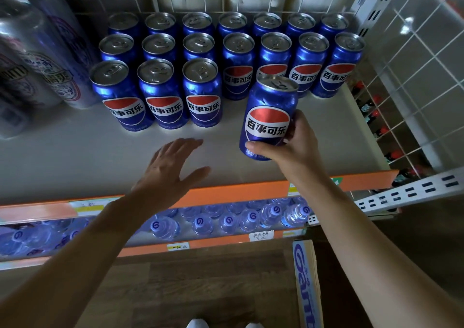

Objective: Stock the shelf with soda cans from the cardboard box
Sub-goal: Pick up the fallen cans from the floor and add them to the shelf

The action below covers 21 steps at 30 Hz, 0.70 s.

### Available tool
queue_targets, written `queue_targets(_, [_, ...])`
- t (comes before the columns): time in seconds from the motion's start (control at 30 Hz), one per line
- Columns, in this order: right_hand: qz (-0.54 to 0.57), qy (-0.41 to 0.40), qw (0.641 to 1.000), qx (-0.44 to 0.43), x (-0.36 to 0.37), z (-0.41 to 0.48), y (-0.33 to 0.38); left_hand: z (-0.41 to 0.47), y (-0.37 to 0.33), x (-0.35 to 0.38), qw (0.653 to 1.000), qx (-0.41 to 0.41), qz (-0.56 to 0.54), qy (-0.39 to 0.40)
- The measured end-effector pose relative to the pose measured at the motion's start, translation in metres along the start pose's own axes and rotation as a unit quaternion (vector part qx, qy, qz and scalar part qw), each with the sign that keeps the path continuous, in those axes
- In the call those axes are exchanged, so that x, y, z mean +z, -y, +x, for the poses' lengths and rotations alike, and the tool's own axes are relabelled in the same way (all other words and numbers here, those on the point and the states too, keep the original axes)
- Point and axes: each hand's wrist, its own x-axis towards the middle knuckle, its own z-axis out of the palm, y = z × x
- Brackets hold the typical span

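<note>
Closest, my right hand grips a blue aluminium cola can; left hand hovers, fingers spread. Pale shelf beneath; printed cardboard box cut off at five o'clock.

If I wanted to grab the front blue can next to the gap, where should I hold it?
Probably round the curved side wall of the front-row can, coming from the front: it stands upright, with cans close behind and on its left. The right hand grips the held can the same way.

Shelf front open — can rows wall the back.
</note>
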Motion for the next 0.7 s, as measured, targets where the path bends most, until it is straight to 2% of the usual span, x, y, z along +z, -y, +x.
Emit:
queue_targets(0.23, [0.003,-0.001,1.000,-0.022,0.017,0.028,-0.010,-0.007,0.023,0.016,0.994,0.022,0.110,-0.011])
queue_targets(0.5, [-0.026,-0.008,0.999,-0.036,0.034,0.055,-0.029,-0.006,0.021,0.015,0.993,0.016,0.120,-0.010])
queue_targets(0.7, [0.007,0.005,1.000,-0.031,0.041,0.066,-0.041,-0.007,0.022,0.016,0.992,0.019,0.120,-0.013])
